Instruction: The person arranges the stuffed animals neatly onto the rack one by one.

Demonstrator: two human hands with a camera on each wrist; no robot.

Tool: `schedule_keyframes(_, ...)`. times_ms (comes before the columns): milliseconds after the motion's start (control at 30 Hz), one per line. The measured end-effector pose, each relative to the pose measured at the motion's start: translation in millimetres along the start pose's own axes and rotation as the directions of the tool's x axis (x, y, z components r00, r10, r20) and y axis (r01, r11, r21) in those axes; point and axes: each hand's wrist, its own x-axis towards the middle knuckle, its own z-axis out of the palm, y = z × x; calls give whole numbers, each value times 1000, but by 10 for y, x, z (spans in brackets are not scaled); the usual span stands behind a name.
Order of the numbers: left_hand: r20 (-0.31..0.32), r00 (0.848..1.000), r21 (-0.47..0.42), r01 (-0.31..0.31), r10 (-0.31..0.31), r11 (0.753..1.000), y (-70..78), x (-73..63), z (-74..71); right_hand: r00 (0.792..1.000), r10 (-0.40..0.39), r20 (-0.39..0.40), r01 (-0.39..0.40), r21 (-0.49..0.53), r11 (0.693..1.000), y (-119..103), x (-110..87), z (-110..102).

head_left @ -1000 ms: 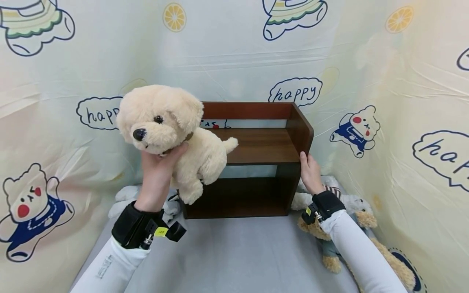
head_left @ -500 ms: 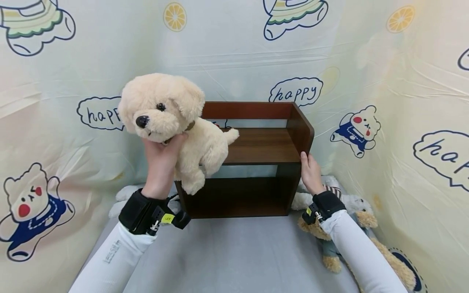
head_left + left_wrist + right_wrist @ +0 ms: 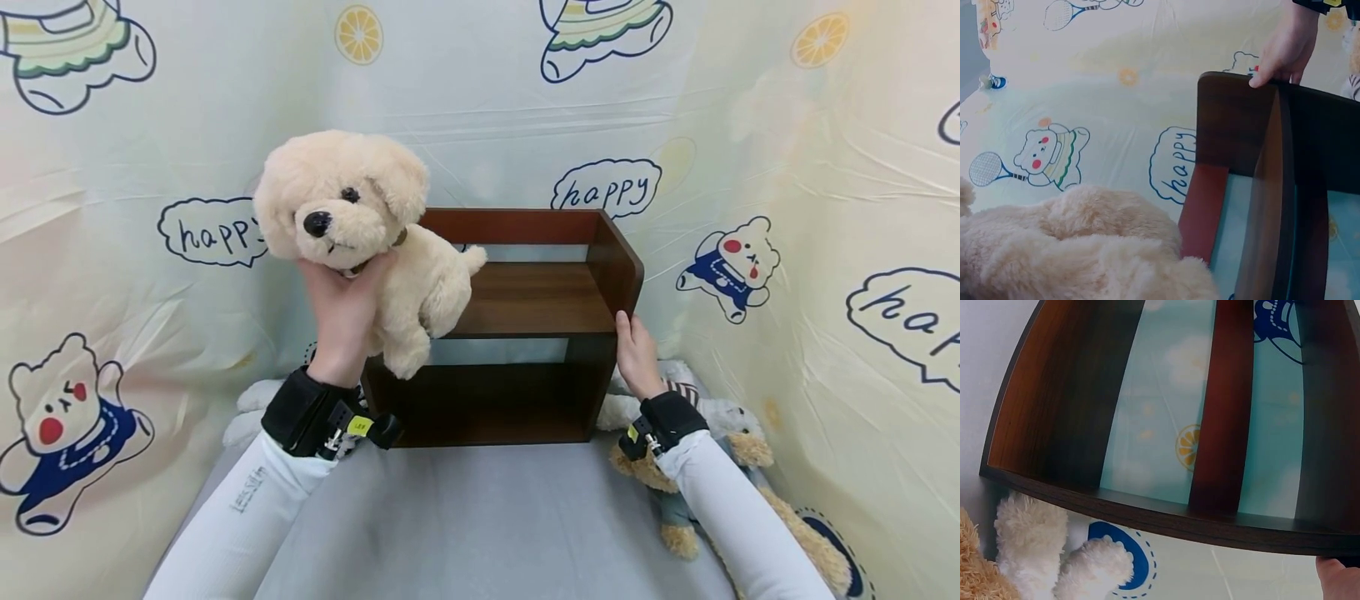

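"happy" stands in handwritten letters inside outlined bubbles [image 3: 606,184] on the backdrop [image 3: 465,92] — whole at right of centre in the head view, its last letter partly hidden by the dog [image 3: 375,225] at left, cut off after "ha" and part of a third letter at the right edge. The left wrist view shows "happy" too, steeply tilted. Print [image 3: 249,489] on the left sleeve [image 3: 232,533] and yellow wrist tags [image 3: 359,426] — too small to read.

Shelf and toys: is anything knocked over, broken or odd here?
Nothing looks broken. The shelf stands upright, its side gripped by the right hand, and the left hand holds the dog aloft. Slightly untidy, perhaps: right of the shelf, a tan toy and a white toy lie jumbled, partly behind the right arm.
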Motion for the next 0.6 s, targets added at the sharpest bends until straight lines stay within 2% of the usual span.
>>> schedule_keyframes(400, -11, 999, 15, -39, 39, 999, -146, 86, 34, 1000, -6, -11, 5, -9, 1000, -9, -3, 7)
schedule_keyframes(600, -50, 999, 20, 8, -7, 1000, -224, 103, 40, 1000, -9, -24, 9, -13, 1000, -10, -4, 8)
